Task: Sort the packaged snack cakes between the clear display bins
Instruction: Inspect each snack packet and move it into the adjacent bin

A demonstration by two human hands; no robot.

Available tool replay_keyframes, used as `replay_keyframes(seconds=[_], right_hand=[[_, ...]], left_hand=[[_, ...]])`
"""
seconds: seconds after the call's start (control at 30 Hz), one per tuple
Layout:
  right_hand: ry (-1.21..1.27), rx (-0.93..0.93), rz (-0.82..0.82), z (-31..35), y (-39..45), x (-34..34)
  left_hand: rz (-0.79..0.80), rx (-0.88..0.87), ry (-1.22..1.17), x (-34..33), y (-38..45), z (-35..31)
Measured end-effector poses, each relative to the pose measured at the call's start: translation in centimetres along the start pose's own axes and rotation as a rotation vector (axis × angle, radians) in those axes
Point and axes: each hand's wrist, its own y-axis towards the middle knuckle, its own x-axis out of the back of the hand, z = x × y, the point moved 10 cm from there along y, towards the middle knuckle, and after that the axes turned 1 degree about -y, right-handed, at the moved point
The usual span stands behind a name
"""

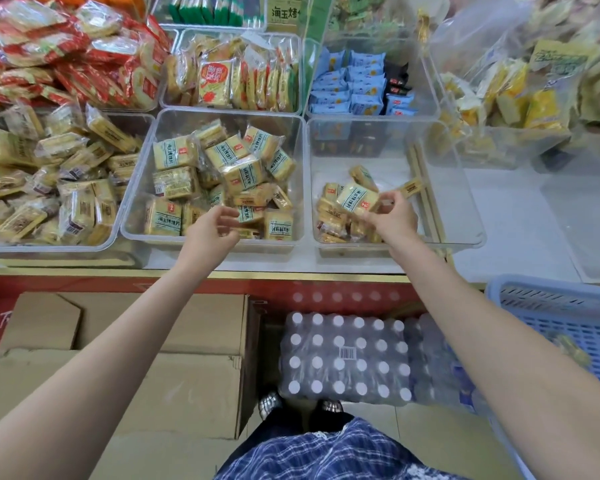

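over the right bin point(465, 216), right hand point(394, 216) pinches a yellow, teal-labelled snack cake point(355, 199); left hand point(212, 230) hangs loose.

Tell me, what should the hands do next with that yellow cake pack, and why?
Probably carry it across. The right hand pinches a yellow snack cake pack over the nearly empty right bin, while the left hand hovers open over the fuller middle bin of matching packs, so handing it leftward seems likely.

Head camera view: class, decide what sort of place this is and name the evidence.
Probably a small shop's snack counter: clear plastic display bins filled with wrapped yellow snack cakes, sealed brown cardboard cartons and a shrink-wrapped pack of bottles stored below.
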Motion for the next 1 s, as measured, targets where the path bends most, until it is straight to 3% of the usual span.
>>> replay_keyframes(seconds=[0.1,0.27,0.4,0.53,0.6,0.87,1.0], right_hand=[[-0.2,0.112,0.005,1.2,0.3,-0.6],[-0.366,0.379,-0.004,5.5,-0.8,-3.2],[-0.36,0.643,0.075,10.1,-3.6,-7.6],[-0.346,0.608,0.41,11.4,-4.6,-14.8],[-0.403,0.585,0.501,11.5,-4.4,-18.0],[-0.749,0.554,0.474,10.3,0.1,-25.3],[-0.759,0.586,0.466,11.4,1.3,-25.7]], left_hand=[[-0.022,0.011,0.115,0.2,0.8,0.7],[-0.04,0.091,0.541,2.0,1.1,2.6],[-0.037,0.173,0.576,4.1,0.9,4.6],[0.037,0.249,0.674,4.4,0.6,6.9],[0.097,0.245,0.643,3.7,0.4,7.6],[0.187,0.25,0.746,3.0,0.7,8.5],[0.187,0.242,0.746,3.0,0.6,8.4]])
